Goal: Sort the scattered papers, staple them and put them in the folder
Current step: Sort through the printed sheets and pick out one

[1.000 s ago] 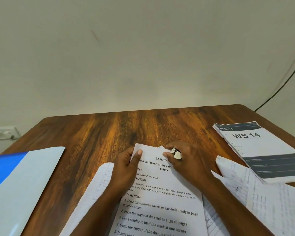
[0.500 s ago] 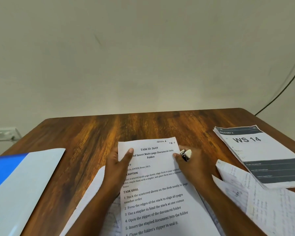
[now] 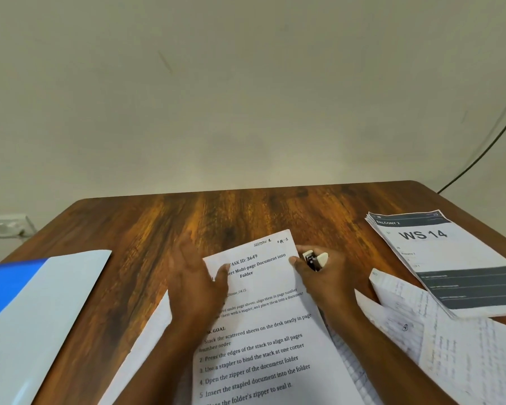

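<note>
The person is squaring up the printed sheet on top of the loose papers in the middle of the worktop, and the step wants both hands steadying it at once. The left hand is lying over the sheet's left edge with fingers stretched out and the thumb pressing on the paper, gripping nothing. The right hand is pinning the upper right edge with a fingertip while curling round a small white and black stapler (so it has little spare grip for the paper). To do this well, I judge the sheets underneath should be drawn in and tapped flush before the stapler is brought to a corner; stapling now would likely catch a skewed stack.

More handwritten papers are lying scattered to the right, and the blue folder is sitting well apart at the left edge.

The top sheet is reading "TASK ID: 3649", "Multi-page Document into Folder", "Stack the scattered sheets on the desk neatly in page number order", with "SECTION 1" handwritten above. The booklet at right is showing "BALCONY 2" and "WS 14".
</note>
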`<state>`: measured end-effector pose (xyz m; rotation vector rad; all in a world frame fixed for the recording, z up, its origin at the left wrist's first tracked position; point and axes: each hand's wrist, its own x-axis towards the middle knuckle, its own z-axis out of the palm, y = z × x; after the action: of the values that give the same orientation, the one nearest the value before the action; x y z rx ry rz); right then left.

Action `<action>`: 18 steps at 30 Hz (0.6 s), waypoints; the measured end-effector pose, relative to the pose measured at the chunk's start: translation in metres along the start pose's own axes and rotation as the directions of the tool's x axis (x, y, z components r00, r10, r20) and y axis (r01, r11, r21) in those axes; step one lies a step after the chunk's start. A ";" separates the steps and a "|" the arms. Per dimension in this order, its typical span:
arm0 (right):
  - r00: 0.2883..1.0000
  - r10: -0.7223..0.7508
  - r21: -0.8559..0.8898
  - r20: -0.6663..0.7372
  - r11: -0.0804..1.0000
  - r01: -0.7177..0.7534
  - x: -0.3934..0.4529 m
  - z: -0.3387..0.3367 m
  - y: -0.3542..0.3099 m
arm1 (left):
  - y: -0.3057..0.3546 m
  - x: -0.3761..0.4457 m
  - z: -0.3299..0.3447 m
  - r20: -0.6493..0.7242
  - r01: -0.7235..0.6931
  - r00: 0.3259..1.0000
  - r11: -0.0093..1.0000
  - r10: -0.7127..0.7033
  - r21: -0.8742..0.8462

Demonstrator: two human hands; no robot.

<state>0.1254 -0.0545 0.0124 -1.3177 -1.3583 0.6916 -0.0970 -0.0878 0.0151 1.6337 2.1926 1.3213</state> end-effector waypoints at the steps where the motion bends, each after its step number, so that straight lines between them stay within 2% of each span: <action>1: 1.000 -0.006 -0.007 0.013 1.000 0.006 -0.001 0.002 0.000 | 0.003 -0.001 0.000 -0.007 -0.074 0.997 0.997 0.075 0.032; 4: 0.998 -0.031 -0.023 0.055 0.999 0.032 -0.005 0.010 -0.001 | 0.003 -0.003 0.011 0.071 -0.243 0.968 0.970 0.242 0.002; 7: 0.992 -0.043 -0.011 0.118 0.999 0.044 -0.009 0.015 -0.003 | 0.001 -0.005 0.021 0.184 -0.332 0.921 0.939 0.344 -0.093; 10: 0.983 -0.068 -0.023 0.173 0.997 0.073 -0.013 0.017 -0.005 | 0.002 -0.005 0.021 0.149 -0.366 0.898 0.891 0.414 -0.270; 13: 0.974 -0.101 -0.021 0.205 0.994 0.107 -0.015 0.018 -0.007 | 0.003 -0.002 0.019 0.101 -0.266 0.935 0.861 0.340 -0.433; 16: 0.960 -0.126 -0.059 0.249 0.988 0.145 -0.017 0.020 -0.008 | -0.001 0.000 0.025 0.169 -0.096 0.963 0.855 0.208 -0.509; 18: 0.955 -0.132 -0.094 0.266 0.982 0.162 -0.018 0.021 -0.009 | -0.005 0.001 0.030 0.209 -0.036 0.963 0.853 0.169 -0.521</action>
<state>0.1000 -0.0683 0.0097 -1.2310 -1.7123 0.7095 -0.0851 -0.0704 -0.0065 1.6029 1.4559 1.4692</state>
